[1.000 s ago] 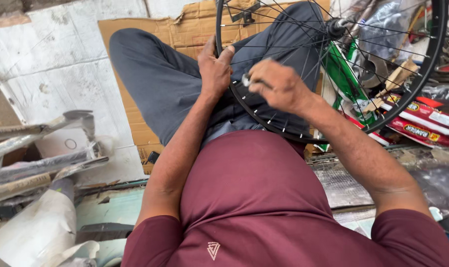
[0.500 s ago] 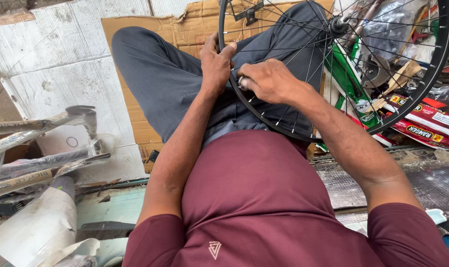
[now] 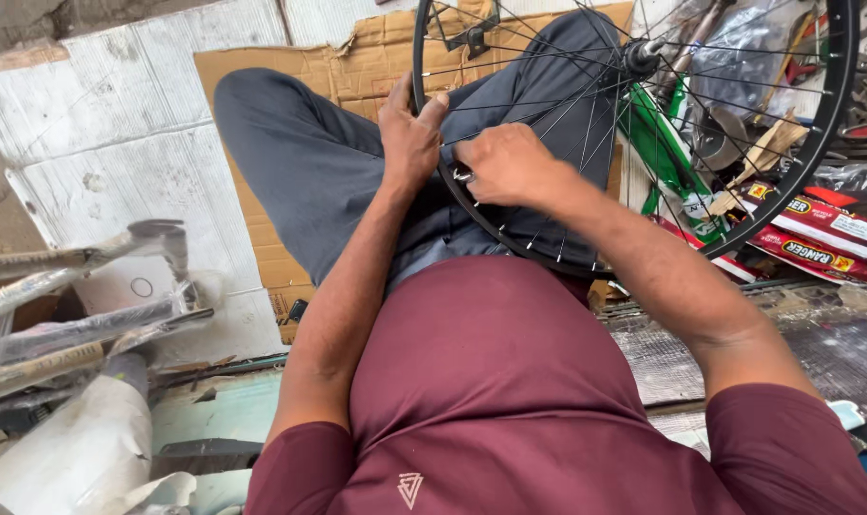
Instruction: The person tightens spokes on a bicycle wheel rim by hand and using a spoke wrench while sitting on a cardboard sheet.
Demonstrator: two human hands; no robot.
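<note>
Wheel: the bicycle wheel (image 3: 786, 181) stood on the person's lap.
Left hand (image 3: 407, 138): grip closed on the rim.
Right hand (image 3: 505, 164): grip closed around a small metal tool (image 3: 463, 175) at the spokes.
Risk: the tool could likely slip off, rounding a nipple.

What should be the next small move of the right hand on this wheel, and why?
Probably a further small turn of the small metal tool at the same spoke end. The right hand pinches it against the black rim of the bicycle wheel, and the left hand grips the rim just beside it, steadying the wheel over the lap. Whether that spoke is already tight cannot be seen.
</note>
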